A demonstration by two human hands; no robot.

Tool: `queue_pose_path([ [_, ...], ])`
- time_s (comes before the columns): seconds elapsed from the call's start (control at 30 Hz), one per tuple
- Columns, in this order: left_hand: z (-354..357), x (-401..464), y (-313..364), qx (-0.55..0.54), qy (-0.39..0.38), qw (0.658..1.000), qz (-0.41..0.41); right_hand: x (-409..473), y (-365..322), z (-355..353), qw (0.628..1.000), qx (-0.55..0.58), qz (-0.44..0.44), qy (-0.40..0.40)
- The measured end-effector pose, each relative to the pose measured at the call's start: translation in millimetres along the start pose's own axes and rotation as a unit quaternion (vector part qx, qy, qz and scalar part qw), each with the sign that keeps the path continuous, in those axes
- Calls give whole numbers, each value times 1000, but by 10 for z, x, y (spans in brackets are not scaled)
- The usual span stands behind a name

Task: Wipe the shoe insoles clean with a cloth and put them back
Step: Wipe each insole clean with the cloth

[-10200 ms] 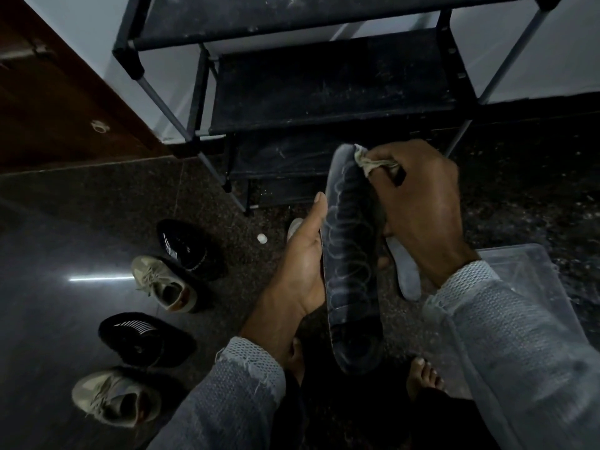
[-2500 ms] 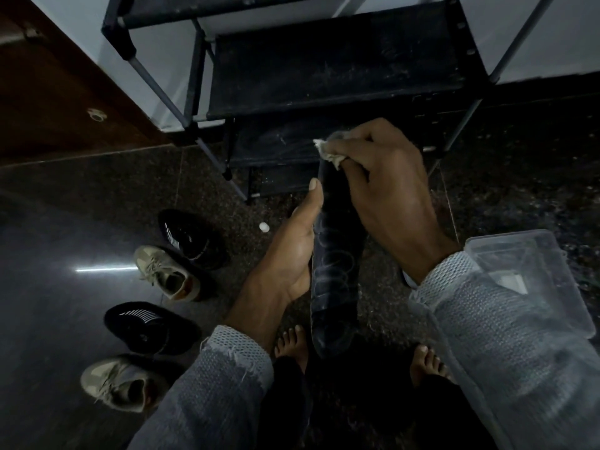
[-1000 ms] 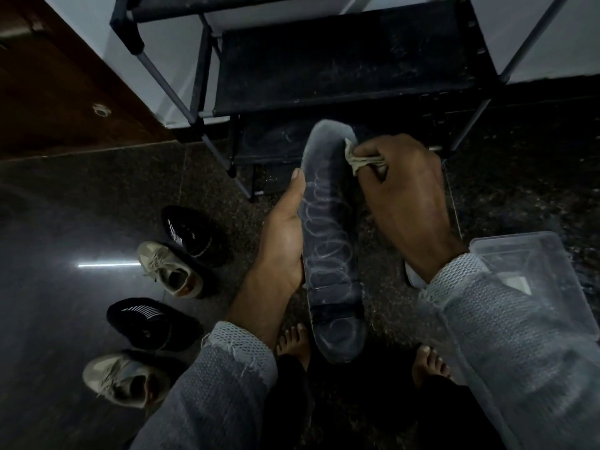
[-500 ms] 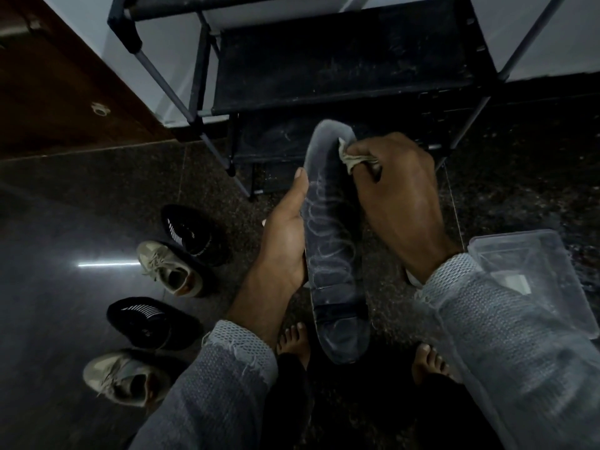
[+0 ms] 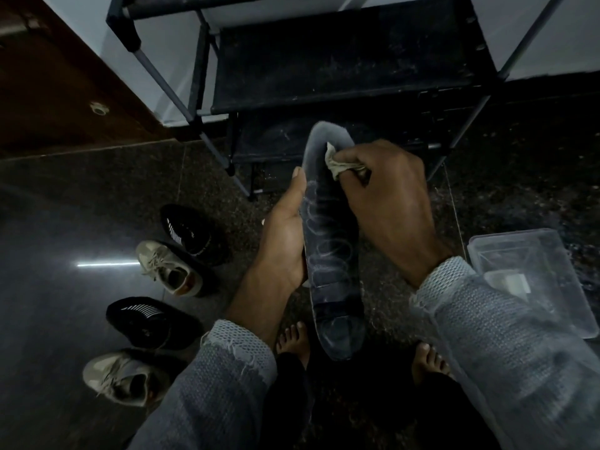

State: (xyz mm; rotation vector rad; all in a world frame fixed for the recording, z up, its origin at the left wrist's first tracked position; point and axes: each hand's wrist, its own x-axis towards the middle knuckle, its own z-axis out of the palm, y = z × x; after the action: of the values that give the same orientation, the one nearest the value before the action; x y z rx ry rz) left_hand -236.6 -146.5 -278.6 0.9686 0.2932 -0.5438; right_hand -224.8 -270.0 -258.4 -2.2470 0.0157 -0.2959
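A dark grey insole point(image 5: 331, 254) with pale looping lines stands upright in front of me, toe end up. My left hand point(image 5: 285, 241) grips its left edge, thumb along the side. My right hand point(image 5: 389, 203) is closed on a small beige cloth point(image 5: 341, 162), which presses against the insole near its toe end. On the floor to the left lie two black shoes point(image 5: 191, 233) point(image 5: 146, 323) and two beige sneakers point(image 5: 168, 271) point(image 5: 120, 376).
A black metal shoe rack point(image 5: 341, 60) stands right behind the insole against a white wall. A clear plastic box point(image 5: 532, 277) sits on the dark speckled floor at the right. My bare feet point(image 5: 293, 344) are below the insole. A brown wooden door point(image 5: 48, 92) is at the upper left.
The right hand with the cloth has slid a little along the toe end of the insole. The insole stays upright in my left hand. The shoes have not moved.
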Motion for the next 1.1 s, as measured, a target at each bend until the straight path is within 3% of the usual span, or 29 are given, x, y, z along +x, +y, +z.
queue_pose_path([
  [0.27,-27,8,4,-53,12,998,-9,-105,-178,121,999,29,-38,-10],
  [0.5,-28,40,-12,-35,26,999,6,-1,47,18,1000,0,12,7],
  [0.77,-47,-17,38,-60,8,998,-6,-120,-174,137,998,34,-54,-11],
  [0.87,-4,-16,31,-23,28,999,-5,-68,-53,90,999,4,-42,-14],
  [1.1,-1,-16,35,-54,21,998,4,23,142,0,1000,-13,-16,9],
])
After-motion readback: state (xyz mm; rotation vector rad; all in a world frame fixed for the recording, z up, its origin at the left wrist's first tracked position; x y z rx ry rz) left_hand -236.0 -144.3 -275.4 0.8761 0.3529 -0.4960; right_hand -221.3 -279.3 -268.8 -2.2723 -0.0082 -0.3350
